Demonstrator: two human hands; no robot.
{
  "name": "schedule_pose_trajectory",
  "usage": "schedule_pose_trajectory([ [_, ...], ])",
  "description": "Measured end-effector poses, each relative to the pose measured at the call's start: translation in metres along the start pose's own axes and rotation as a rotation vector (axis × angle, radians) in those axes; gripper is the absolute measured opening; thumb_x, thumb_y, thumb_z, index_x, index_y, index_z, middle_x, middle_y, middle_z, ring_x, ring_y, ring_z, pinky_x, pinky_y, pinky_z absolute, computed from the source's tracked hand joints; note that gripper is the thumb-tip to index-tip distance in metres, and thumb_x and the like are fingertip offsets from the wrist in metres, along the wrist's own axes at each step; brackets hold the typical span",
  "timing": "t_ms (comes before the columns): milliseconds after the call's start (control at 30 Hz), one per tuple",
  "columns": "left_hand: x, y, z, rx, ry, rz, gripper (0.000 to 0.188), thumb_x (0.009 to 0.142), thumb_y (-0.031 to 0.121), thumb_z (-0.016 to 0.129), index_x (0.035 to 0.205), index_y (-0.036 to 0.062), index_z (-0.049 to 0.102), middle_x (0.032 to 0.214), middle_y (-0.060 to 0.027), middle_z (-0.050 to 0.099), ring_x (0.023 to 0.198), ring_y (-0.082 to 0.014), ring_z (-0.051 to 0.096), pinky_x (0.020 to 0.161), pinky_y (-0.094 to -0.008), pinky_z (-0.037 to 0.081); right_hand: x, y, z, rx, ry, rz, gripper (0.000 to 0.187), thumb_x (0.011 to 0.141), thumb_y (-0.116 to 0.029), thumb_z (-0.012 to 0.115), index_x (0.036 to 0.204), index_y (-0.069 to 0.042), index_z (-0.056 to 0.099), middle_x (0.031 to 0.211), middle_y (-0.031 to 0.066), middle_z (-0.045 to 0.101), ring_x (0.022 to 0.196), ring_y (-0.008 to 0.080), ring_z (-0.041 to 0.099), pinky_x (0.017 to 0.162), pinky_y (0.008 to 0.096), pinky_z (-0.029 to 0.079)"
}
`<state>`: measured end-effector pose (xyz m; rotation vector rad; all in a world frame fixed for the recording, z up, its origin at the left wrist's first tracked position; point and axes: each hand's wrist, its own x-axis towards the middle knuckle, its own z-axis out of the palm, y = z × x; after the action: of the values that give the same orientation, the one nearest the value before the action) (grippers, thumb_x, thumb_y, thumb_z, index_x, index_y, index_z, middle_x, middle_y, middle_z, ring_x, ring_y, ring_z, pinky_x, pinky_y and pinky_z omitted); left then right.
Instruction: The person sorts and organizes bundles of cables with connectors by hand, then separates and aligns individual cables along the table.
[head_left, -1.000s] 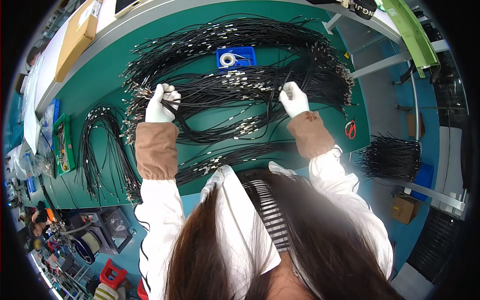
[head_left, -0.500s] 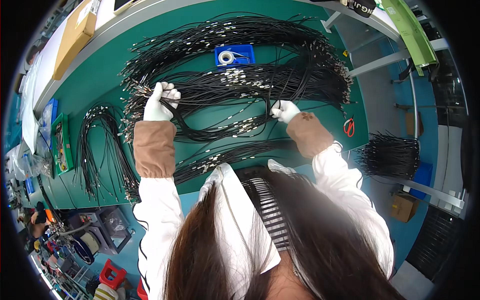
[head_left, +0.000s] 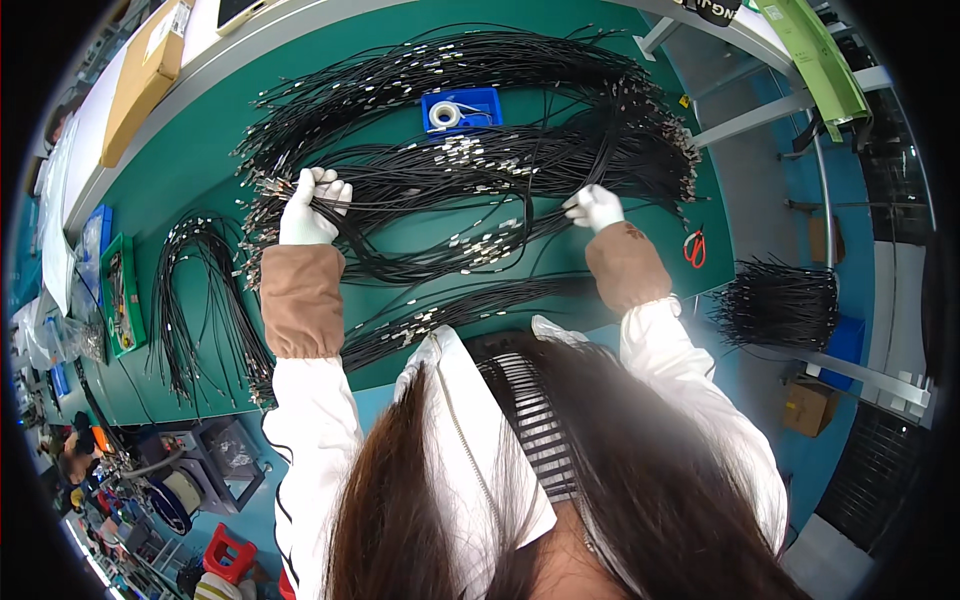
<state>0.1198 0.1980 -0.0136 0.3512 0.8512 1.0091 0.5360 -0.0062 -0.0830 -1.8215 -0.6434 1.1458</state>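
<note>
- Cable bundle [head_left: 375, 207]: black strands at the near side of the middle heap, gathered at their left ends and sagging toward the near edge.
- Left hand [head_left: 312, 208], white-gloved: fingers curled closed around the bundle beside its pale tips.
- Right hand [head_left: 598, 208], also gloved: fingers drawn together at strands near the bundle's right; whether they grip any cannot be told.
- Extent of work, as judged: some strands are collected in the left hand; many others lie loose in the middle heap [head_left: 465, 152], and the far heap [head_left: 450, 60] lies apart from both hands.
- Change from half a second ago: the right hand has shifted rightward, away from the upright strand it was beside; the left hand keeps its place on the bundle.
- Surroundings: a blue tray [head_left: 485, 97] with a roll of white tape [head_left: 444, 114] between the two heaps; a lower row of cables [head_left: 430, 318] nearer the wearer; an arched group [head_left: 188, 232] at left; red-handled scissors [head_left: 694, 250] at right, all on the green worktop [head_left: 190, 160].
</note>
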Motion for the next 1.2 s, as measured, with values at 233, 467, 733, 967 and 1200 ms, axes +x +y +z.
schedule_pose_trajectory([
  [233,-0.003,0.001,0.007,-0.017,0.039,0.007,0.022,0.091,0.028,0.056,0.091,0.006,0.057,0.085,-0.0075,0.059,0.071,-0.0184,0.055,0.075,-0.0356,0.05,-0.003,-0.004,-0.011,0.131,0.086,0.011,0.017,0.093,-0.022,0.051,0.09,-0.007,0.058,0.085,0.0055,0.066,0.062,0.0119,0.06,0.055,0.0254,0.05],
  [467,0.001,0.001,0.002,-0.057,-0.145,0.022,0.022,0.091,0.028,0.056,0.089,0.0067,0.056,0.082,-0.0058,0.056,0.061,-0.0138,0.044,0.06,-0.0291,0.04,0.002,0.013,-0.034,0.581,0.032,-0.077,0.021,0.093,-0.024,0.053,0.095,-0.004,0.059,0.084,0.0098,0.063,0.069,0.0211,0.064,0.062,0.0352,0.055],
  [733,0.002,0.002,-0.006,-0.018,-0.217,0.02,0.023,0.092,0.03,0.054,0.089,0.0073,0.054,0.077,-0.0027,0.05,0.055,-0.0106,0.035,0.055,-0.0268,0.033,0.001,0.013,-0.073,0.543,0.3,-0.063,0.022,0.093,-0.026,0.053,0.097,-0.005,0.059,0.086,0.008,0.063,0.069,0.0188,0.063,0.063,0.0329,0.054],
  [967,0.002,0.0,-0.001,-0.012,-0.202,0.02,0.023,0.092,0.03,0.054,0.088,0.0073,0.054,0.076,-0.0024,0.05,0.054,-0.0101,0.034,0.054,-0.0263,0.033,-0.004,-0.004,-0.065,0.143,0.079,-0.046,0.021,0.091,-0.022,0.056,0.095,-0.002,0.061,0.081,0.0077,0.064,0.061,0.0148,0.062,0.055,0.0266,0.052],
  [1200,0.002,-0.001,-0.004,0.007,-0.199,0.025,0.023,0.093,0.03,0.054,0.088,0.0078,0.054,0.076,-0.0024,0.05,0.054,-0.0097,0.034,0.055,-0.0261,0.033,0.003,-0.023,-0.032,0.071,0.017,0.147,0.02,0.088,-0.017,0.057,0.088,0.002,0.061,0.073,0.011,0.063,0.053,0.0214,0.06,0.051,0.031,0.053],
])
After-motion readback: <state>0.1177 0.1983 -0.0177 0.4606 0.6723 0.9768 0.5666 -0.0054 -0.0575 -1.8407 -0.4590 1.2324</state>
